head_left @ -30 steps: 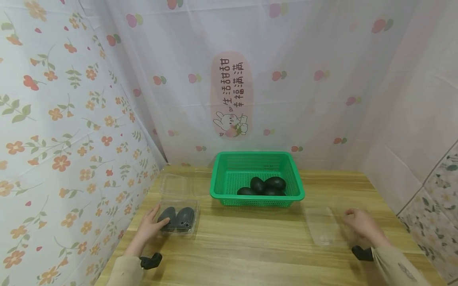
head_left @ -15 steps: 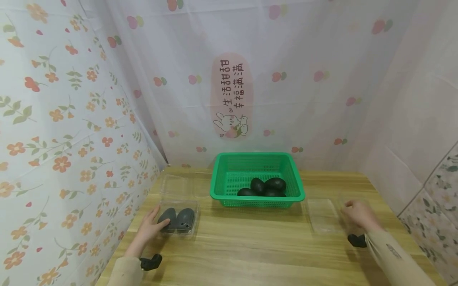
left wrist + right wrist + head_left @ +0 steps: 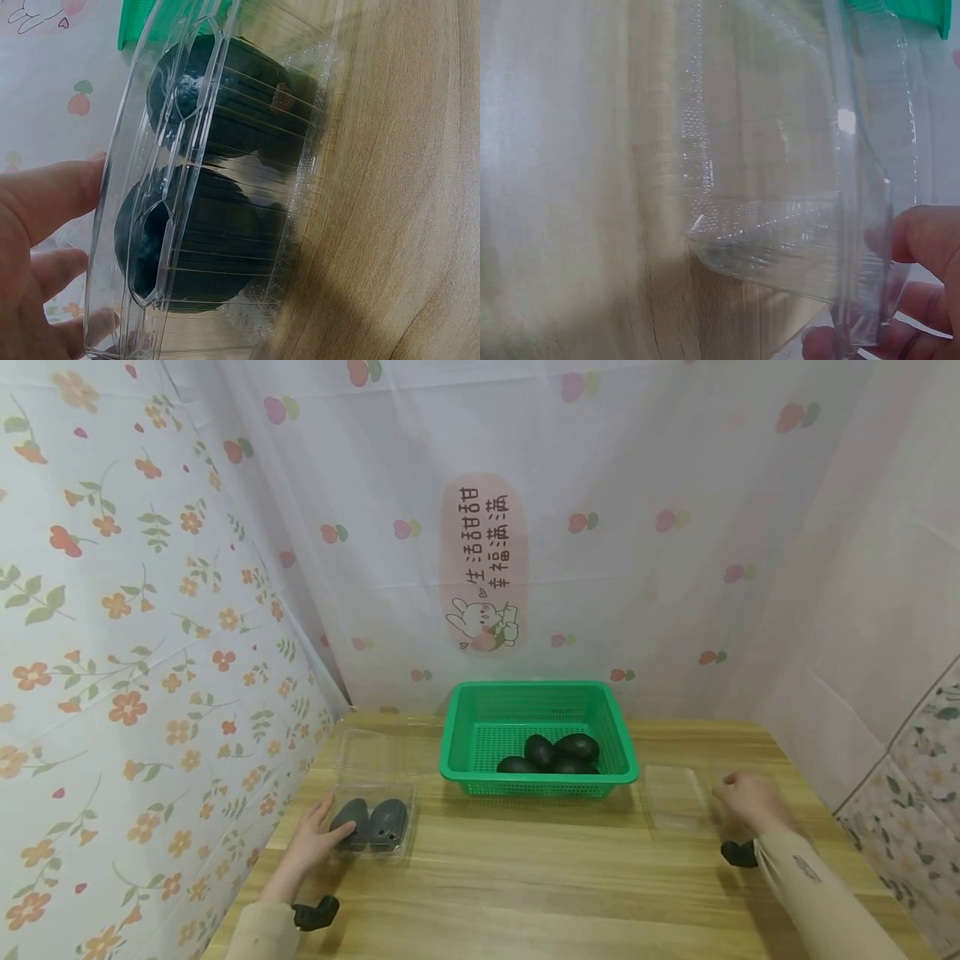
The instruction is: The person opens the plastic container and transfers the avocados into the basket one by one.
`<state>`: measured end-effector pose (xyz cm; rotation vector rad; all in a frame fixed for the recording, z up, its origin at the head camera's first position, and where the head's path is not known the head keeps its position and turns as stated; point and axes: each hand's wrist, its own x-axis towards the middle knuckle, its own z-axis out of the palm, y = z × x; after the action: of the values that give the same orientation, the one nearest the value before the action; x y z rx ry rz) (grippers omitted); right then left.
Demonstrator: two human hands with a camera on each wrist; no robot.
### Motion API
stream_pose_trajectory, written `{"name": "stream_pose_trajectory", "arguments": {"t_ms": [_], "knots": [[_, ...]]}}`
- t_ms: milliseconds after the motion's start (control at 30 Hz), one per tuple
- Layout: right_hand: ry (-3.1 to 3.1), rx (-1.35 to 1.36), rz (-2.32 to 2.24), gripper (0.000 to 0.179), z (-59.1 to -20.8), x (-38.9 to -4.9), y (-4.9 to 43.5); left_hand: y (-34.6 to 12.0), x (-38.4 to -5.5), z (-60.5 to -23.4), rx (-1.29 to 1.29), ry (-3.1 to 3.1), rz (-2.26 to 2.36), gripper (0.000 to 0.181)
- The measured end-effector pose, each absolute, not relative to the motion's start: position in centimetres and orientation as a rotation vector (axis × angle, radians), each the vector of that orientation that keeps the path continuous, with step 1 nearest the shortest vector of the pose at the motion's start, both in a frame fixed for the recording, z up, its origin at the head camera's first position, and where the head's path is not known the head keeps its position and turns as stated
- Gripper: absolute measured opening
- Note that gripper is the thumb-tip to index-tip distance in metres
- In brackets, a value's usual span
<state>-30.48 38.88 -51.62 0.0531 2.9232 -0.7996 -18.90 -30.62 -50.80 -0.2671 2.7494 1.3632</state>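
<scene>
Two dark green avocados (image 3: pixel 225 97) lie inside a clear plastic clamshell box (image 3: pixel 408 827) at the table's left. My left hand (image 3: pixel 311 839) rests at the left side of this box, thumb over its edge. Close up in the left wrist view, the fingertips (image 3: pixel 79 176) touch the clear rim. At the right, my right hand (image 3: pixel 752 802) pinches the edge of another clear plastic clamshell box (image 3: pixel 780 150), which has nothing inside. Its thumb (image 3: pixel 922 236) is on the near side of the rim, other fingers partly seen through the plastic.
A green plastic basket (image 3: pixel 540 781) holding several dark avocados (image 3: pixel 576 748) stands at the back middle, between the two hands. Clear plastic packaging (image 3: pixel 367 753) lies behind the left box. Printed curtains (image 3: pixel 585 568) enclose the wooden table (image 3: pixel 525 877) at the back and sides.
My right hand has slid the clamshell box away from me across the table, toward the back, slowing lately. The left hand and its box have stayed in place.
</scene>
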Motion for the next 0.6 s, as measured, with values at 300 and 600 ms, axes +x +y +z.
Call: {"name": "stream_pose_trajectory", "arguments": {"t_ms": [300,600], "knots": [[2.963,0.026,-0.741,0.061,-51.3,-31.4,39.0,-30.8,-18.7,-50.9,-0.283,2.724,1.371,0.082],[2.961,0.072,-0.784,0.063,-51.5,-32.2,38.9,-30.8,-19.0,-51.0,-0.273,2.728,1.373,0.080]]}}
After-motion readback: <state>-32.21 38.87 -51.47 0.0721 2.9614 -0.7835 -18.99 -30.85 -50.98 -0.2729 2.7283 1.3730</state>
